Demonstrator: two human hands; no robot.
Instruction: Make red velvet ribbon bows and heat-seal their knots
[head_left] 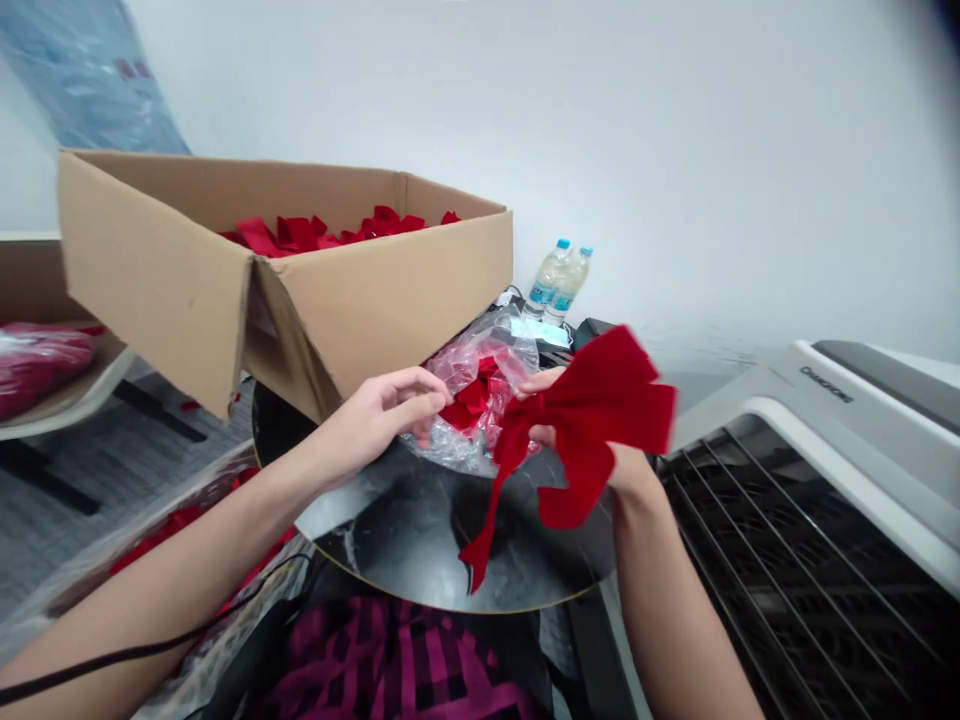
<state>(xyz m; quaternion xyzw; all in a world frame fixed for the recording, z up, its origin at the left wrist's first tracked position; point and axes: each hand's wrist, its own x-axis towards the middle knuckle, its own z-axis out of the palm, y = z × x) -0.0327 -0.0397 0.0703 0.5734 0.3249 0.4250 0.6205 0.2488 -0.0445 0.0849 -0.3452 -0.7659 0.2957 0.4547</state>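
right hand (543,435): fingers closed on the red bow (592,410), gripping it near its knot. the bow is raised above the right part of the desk (420,540). its loops spread toward the right and one tail hangs down toward the front.

left hand (390,415): raised above the left part of the desk, apart from the bow. the thumb and forefinger are brought near each other, beside the clear plastic bag (517,345). whether a thin item is pinched between them cannot be told.

work surface: the desk is round and black, with a marbled, glossy top and a thin gold-coloured edge. the clear plastic bag lies on it between the two hands, with red fabric pieces (472,395) inside.

surroundings: an uncovered cardboard box (397,300) stands behind the left hand, with red ribbon pieces (300,235) visible inside; one corner is split at the front. two bottles (559,283) with blue caps stand behind the clear plastic bag, next to the wall (675,150). a grey-and-white appliance (892,420) with a dark wire grille is located at the right. a black cable (112,655) crosses the left forearm.
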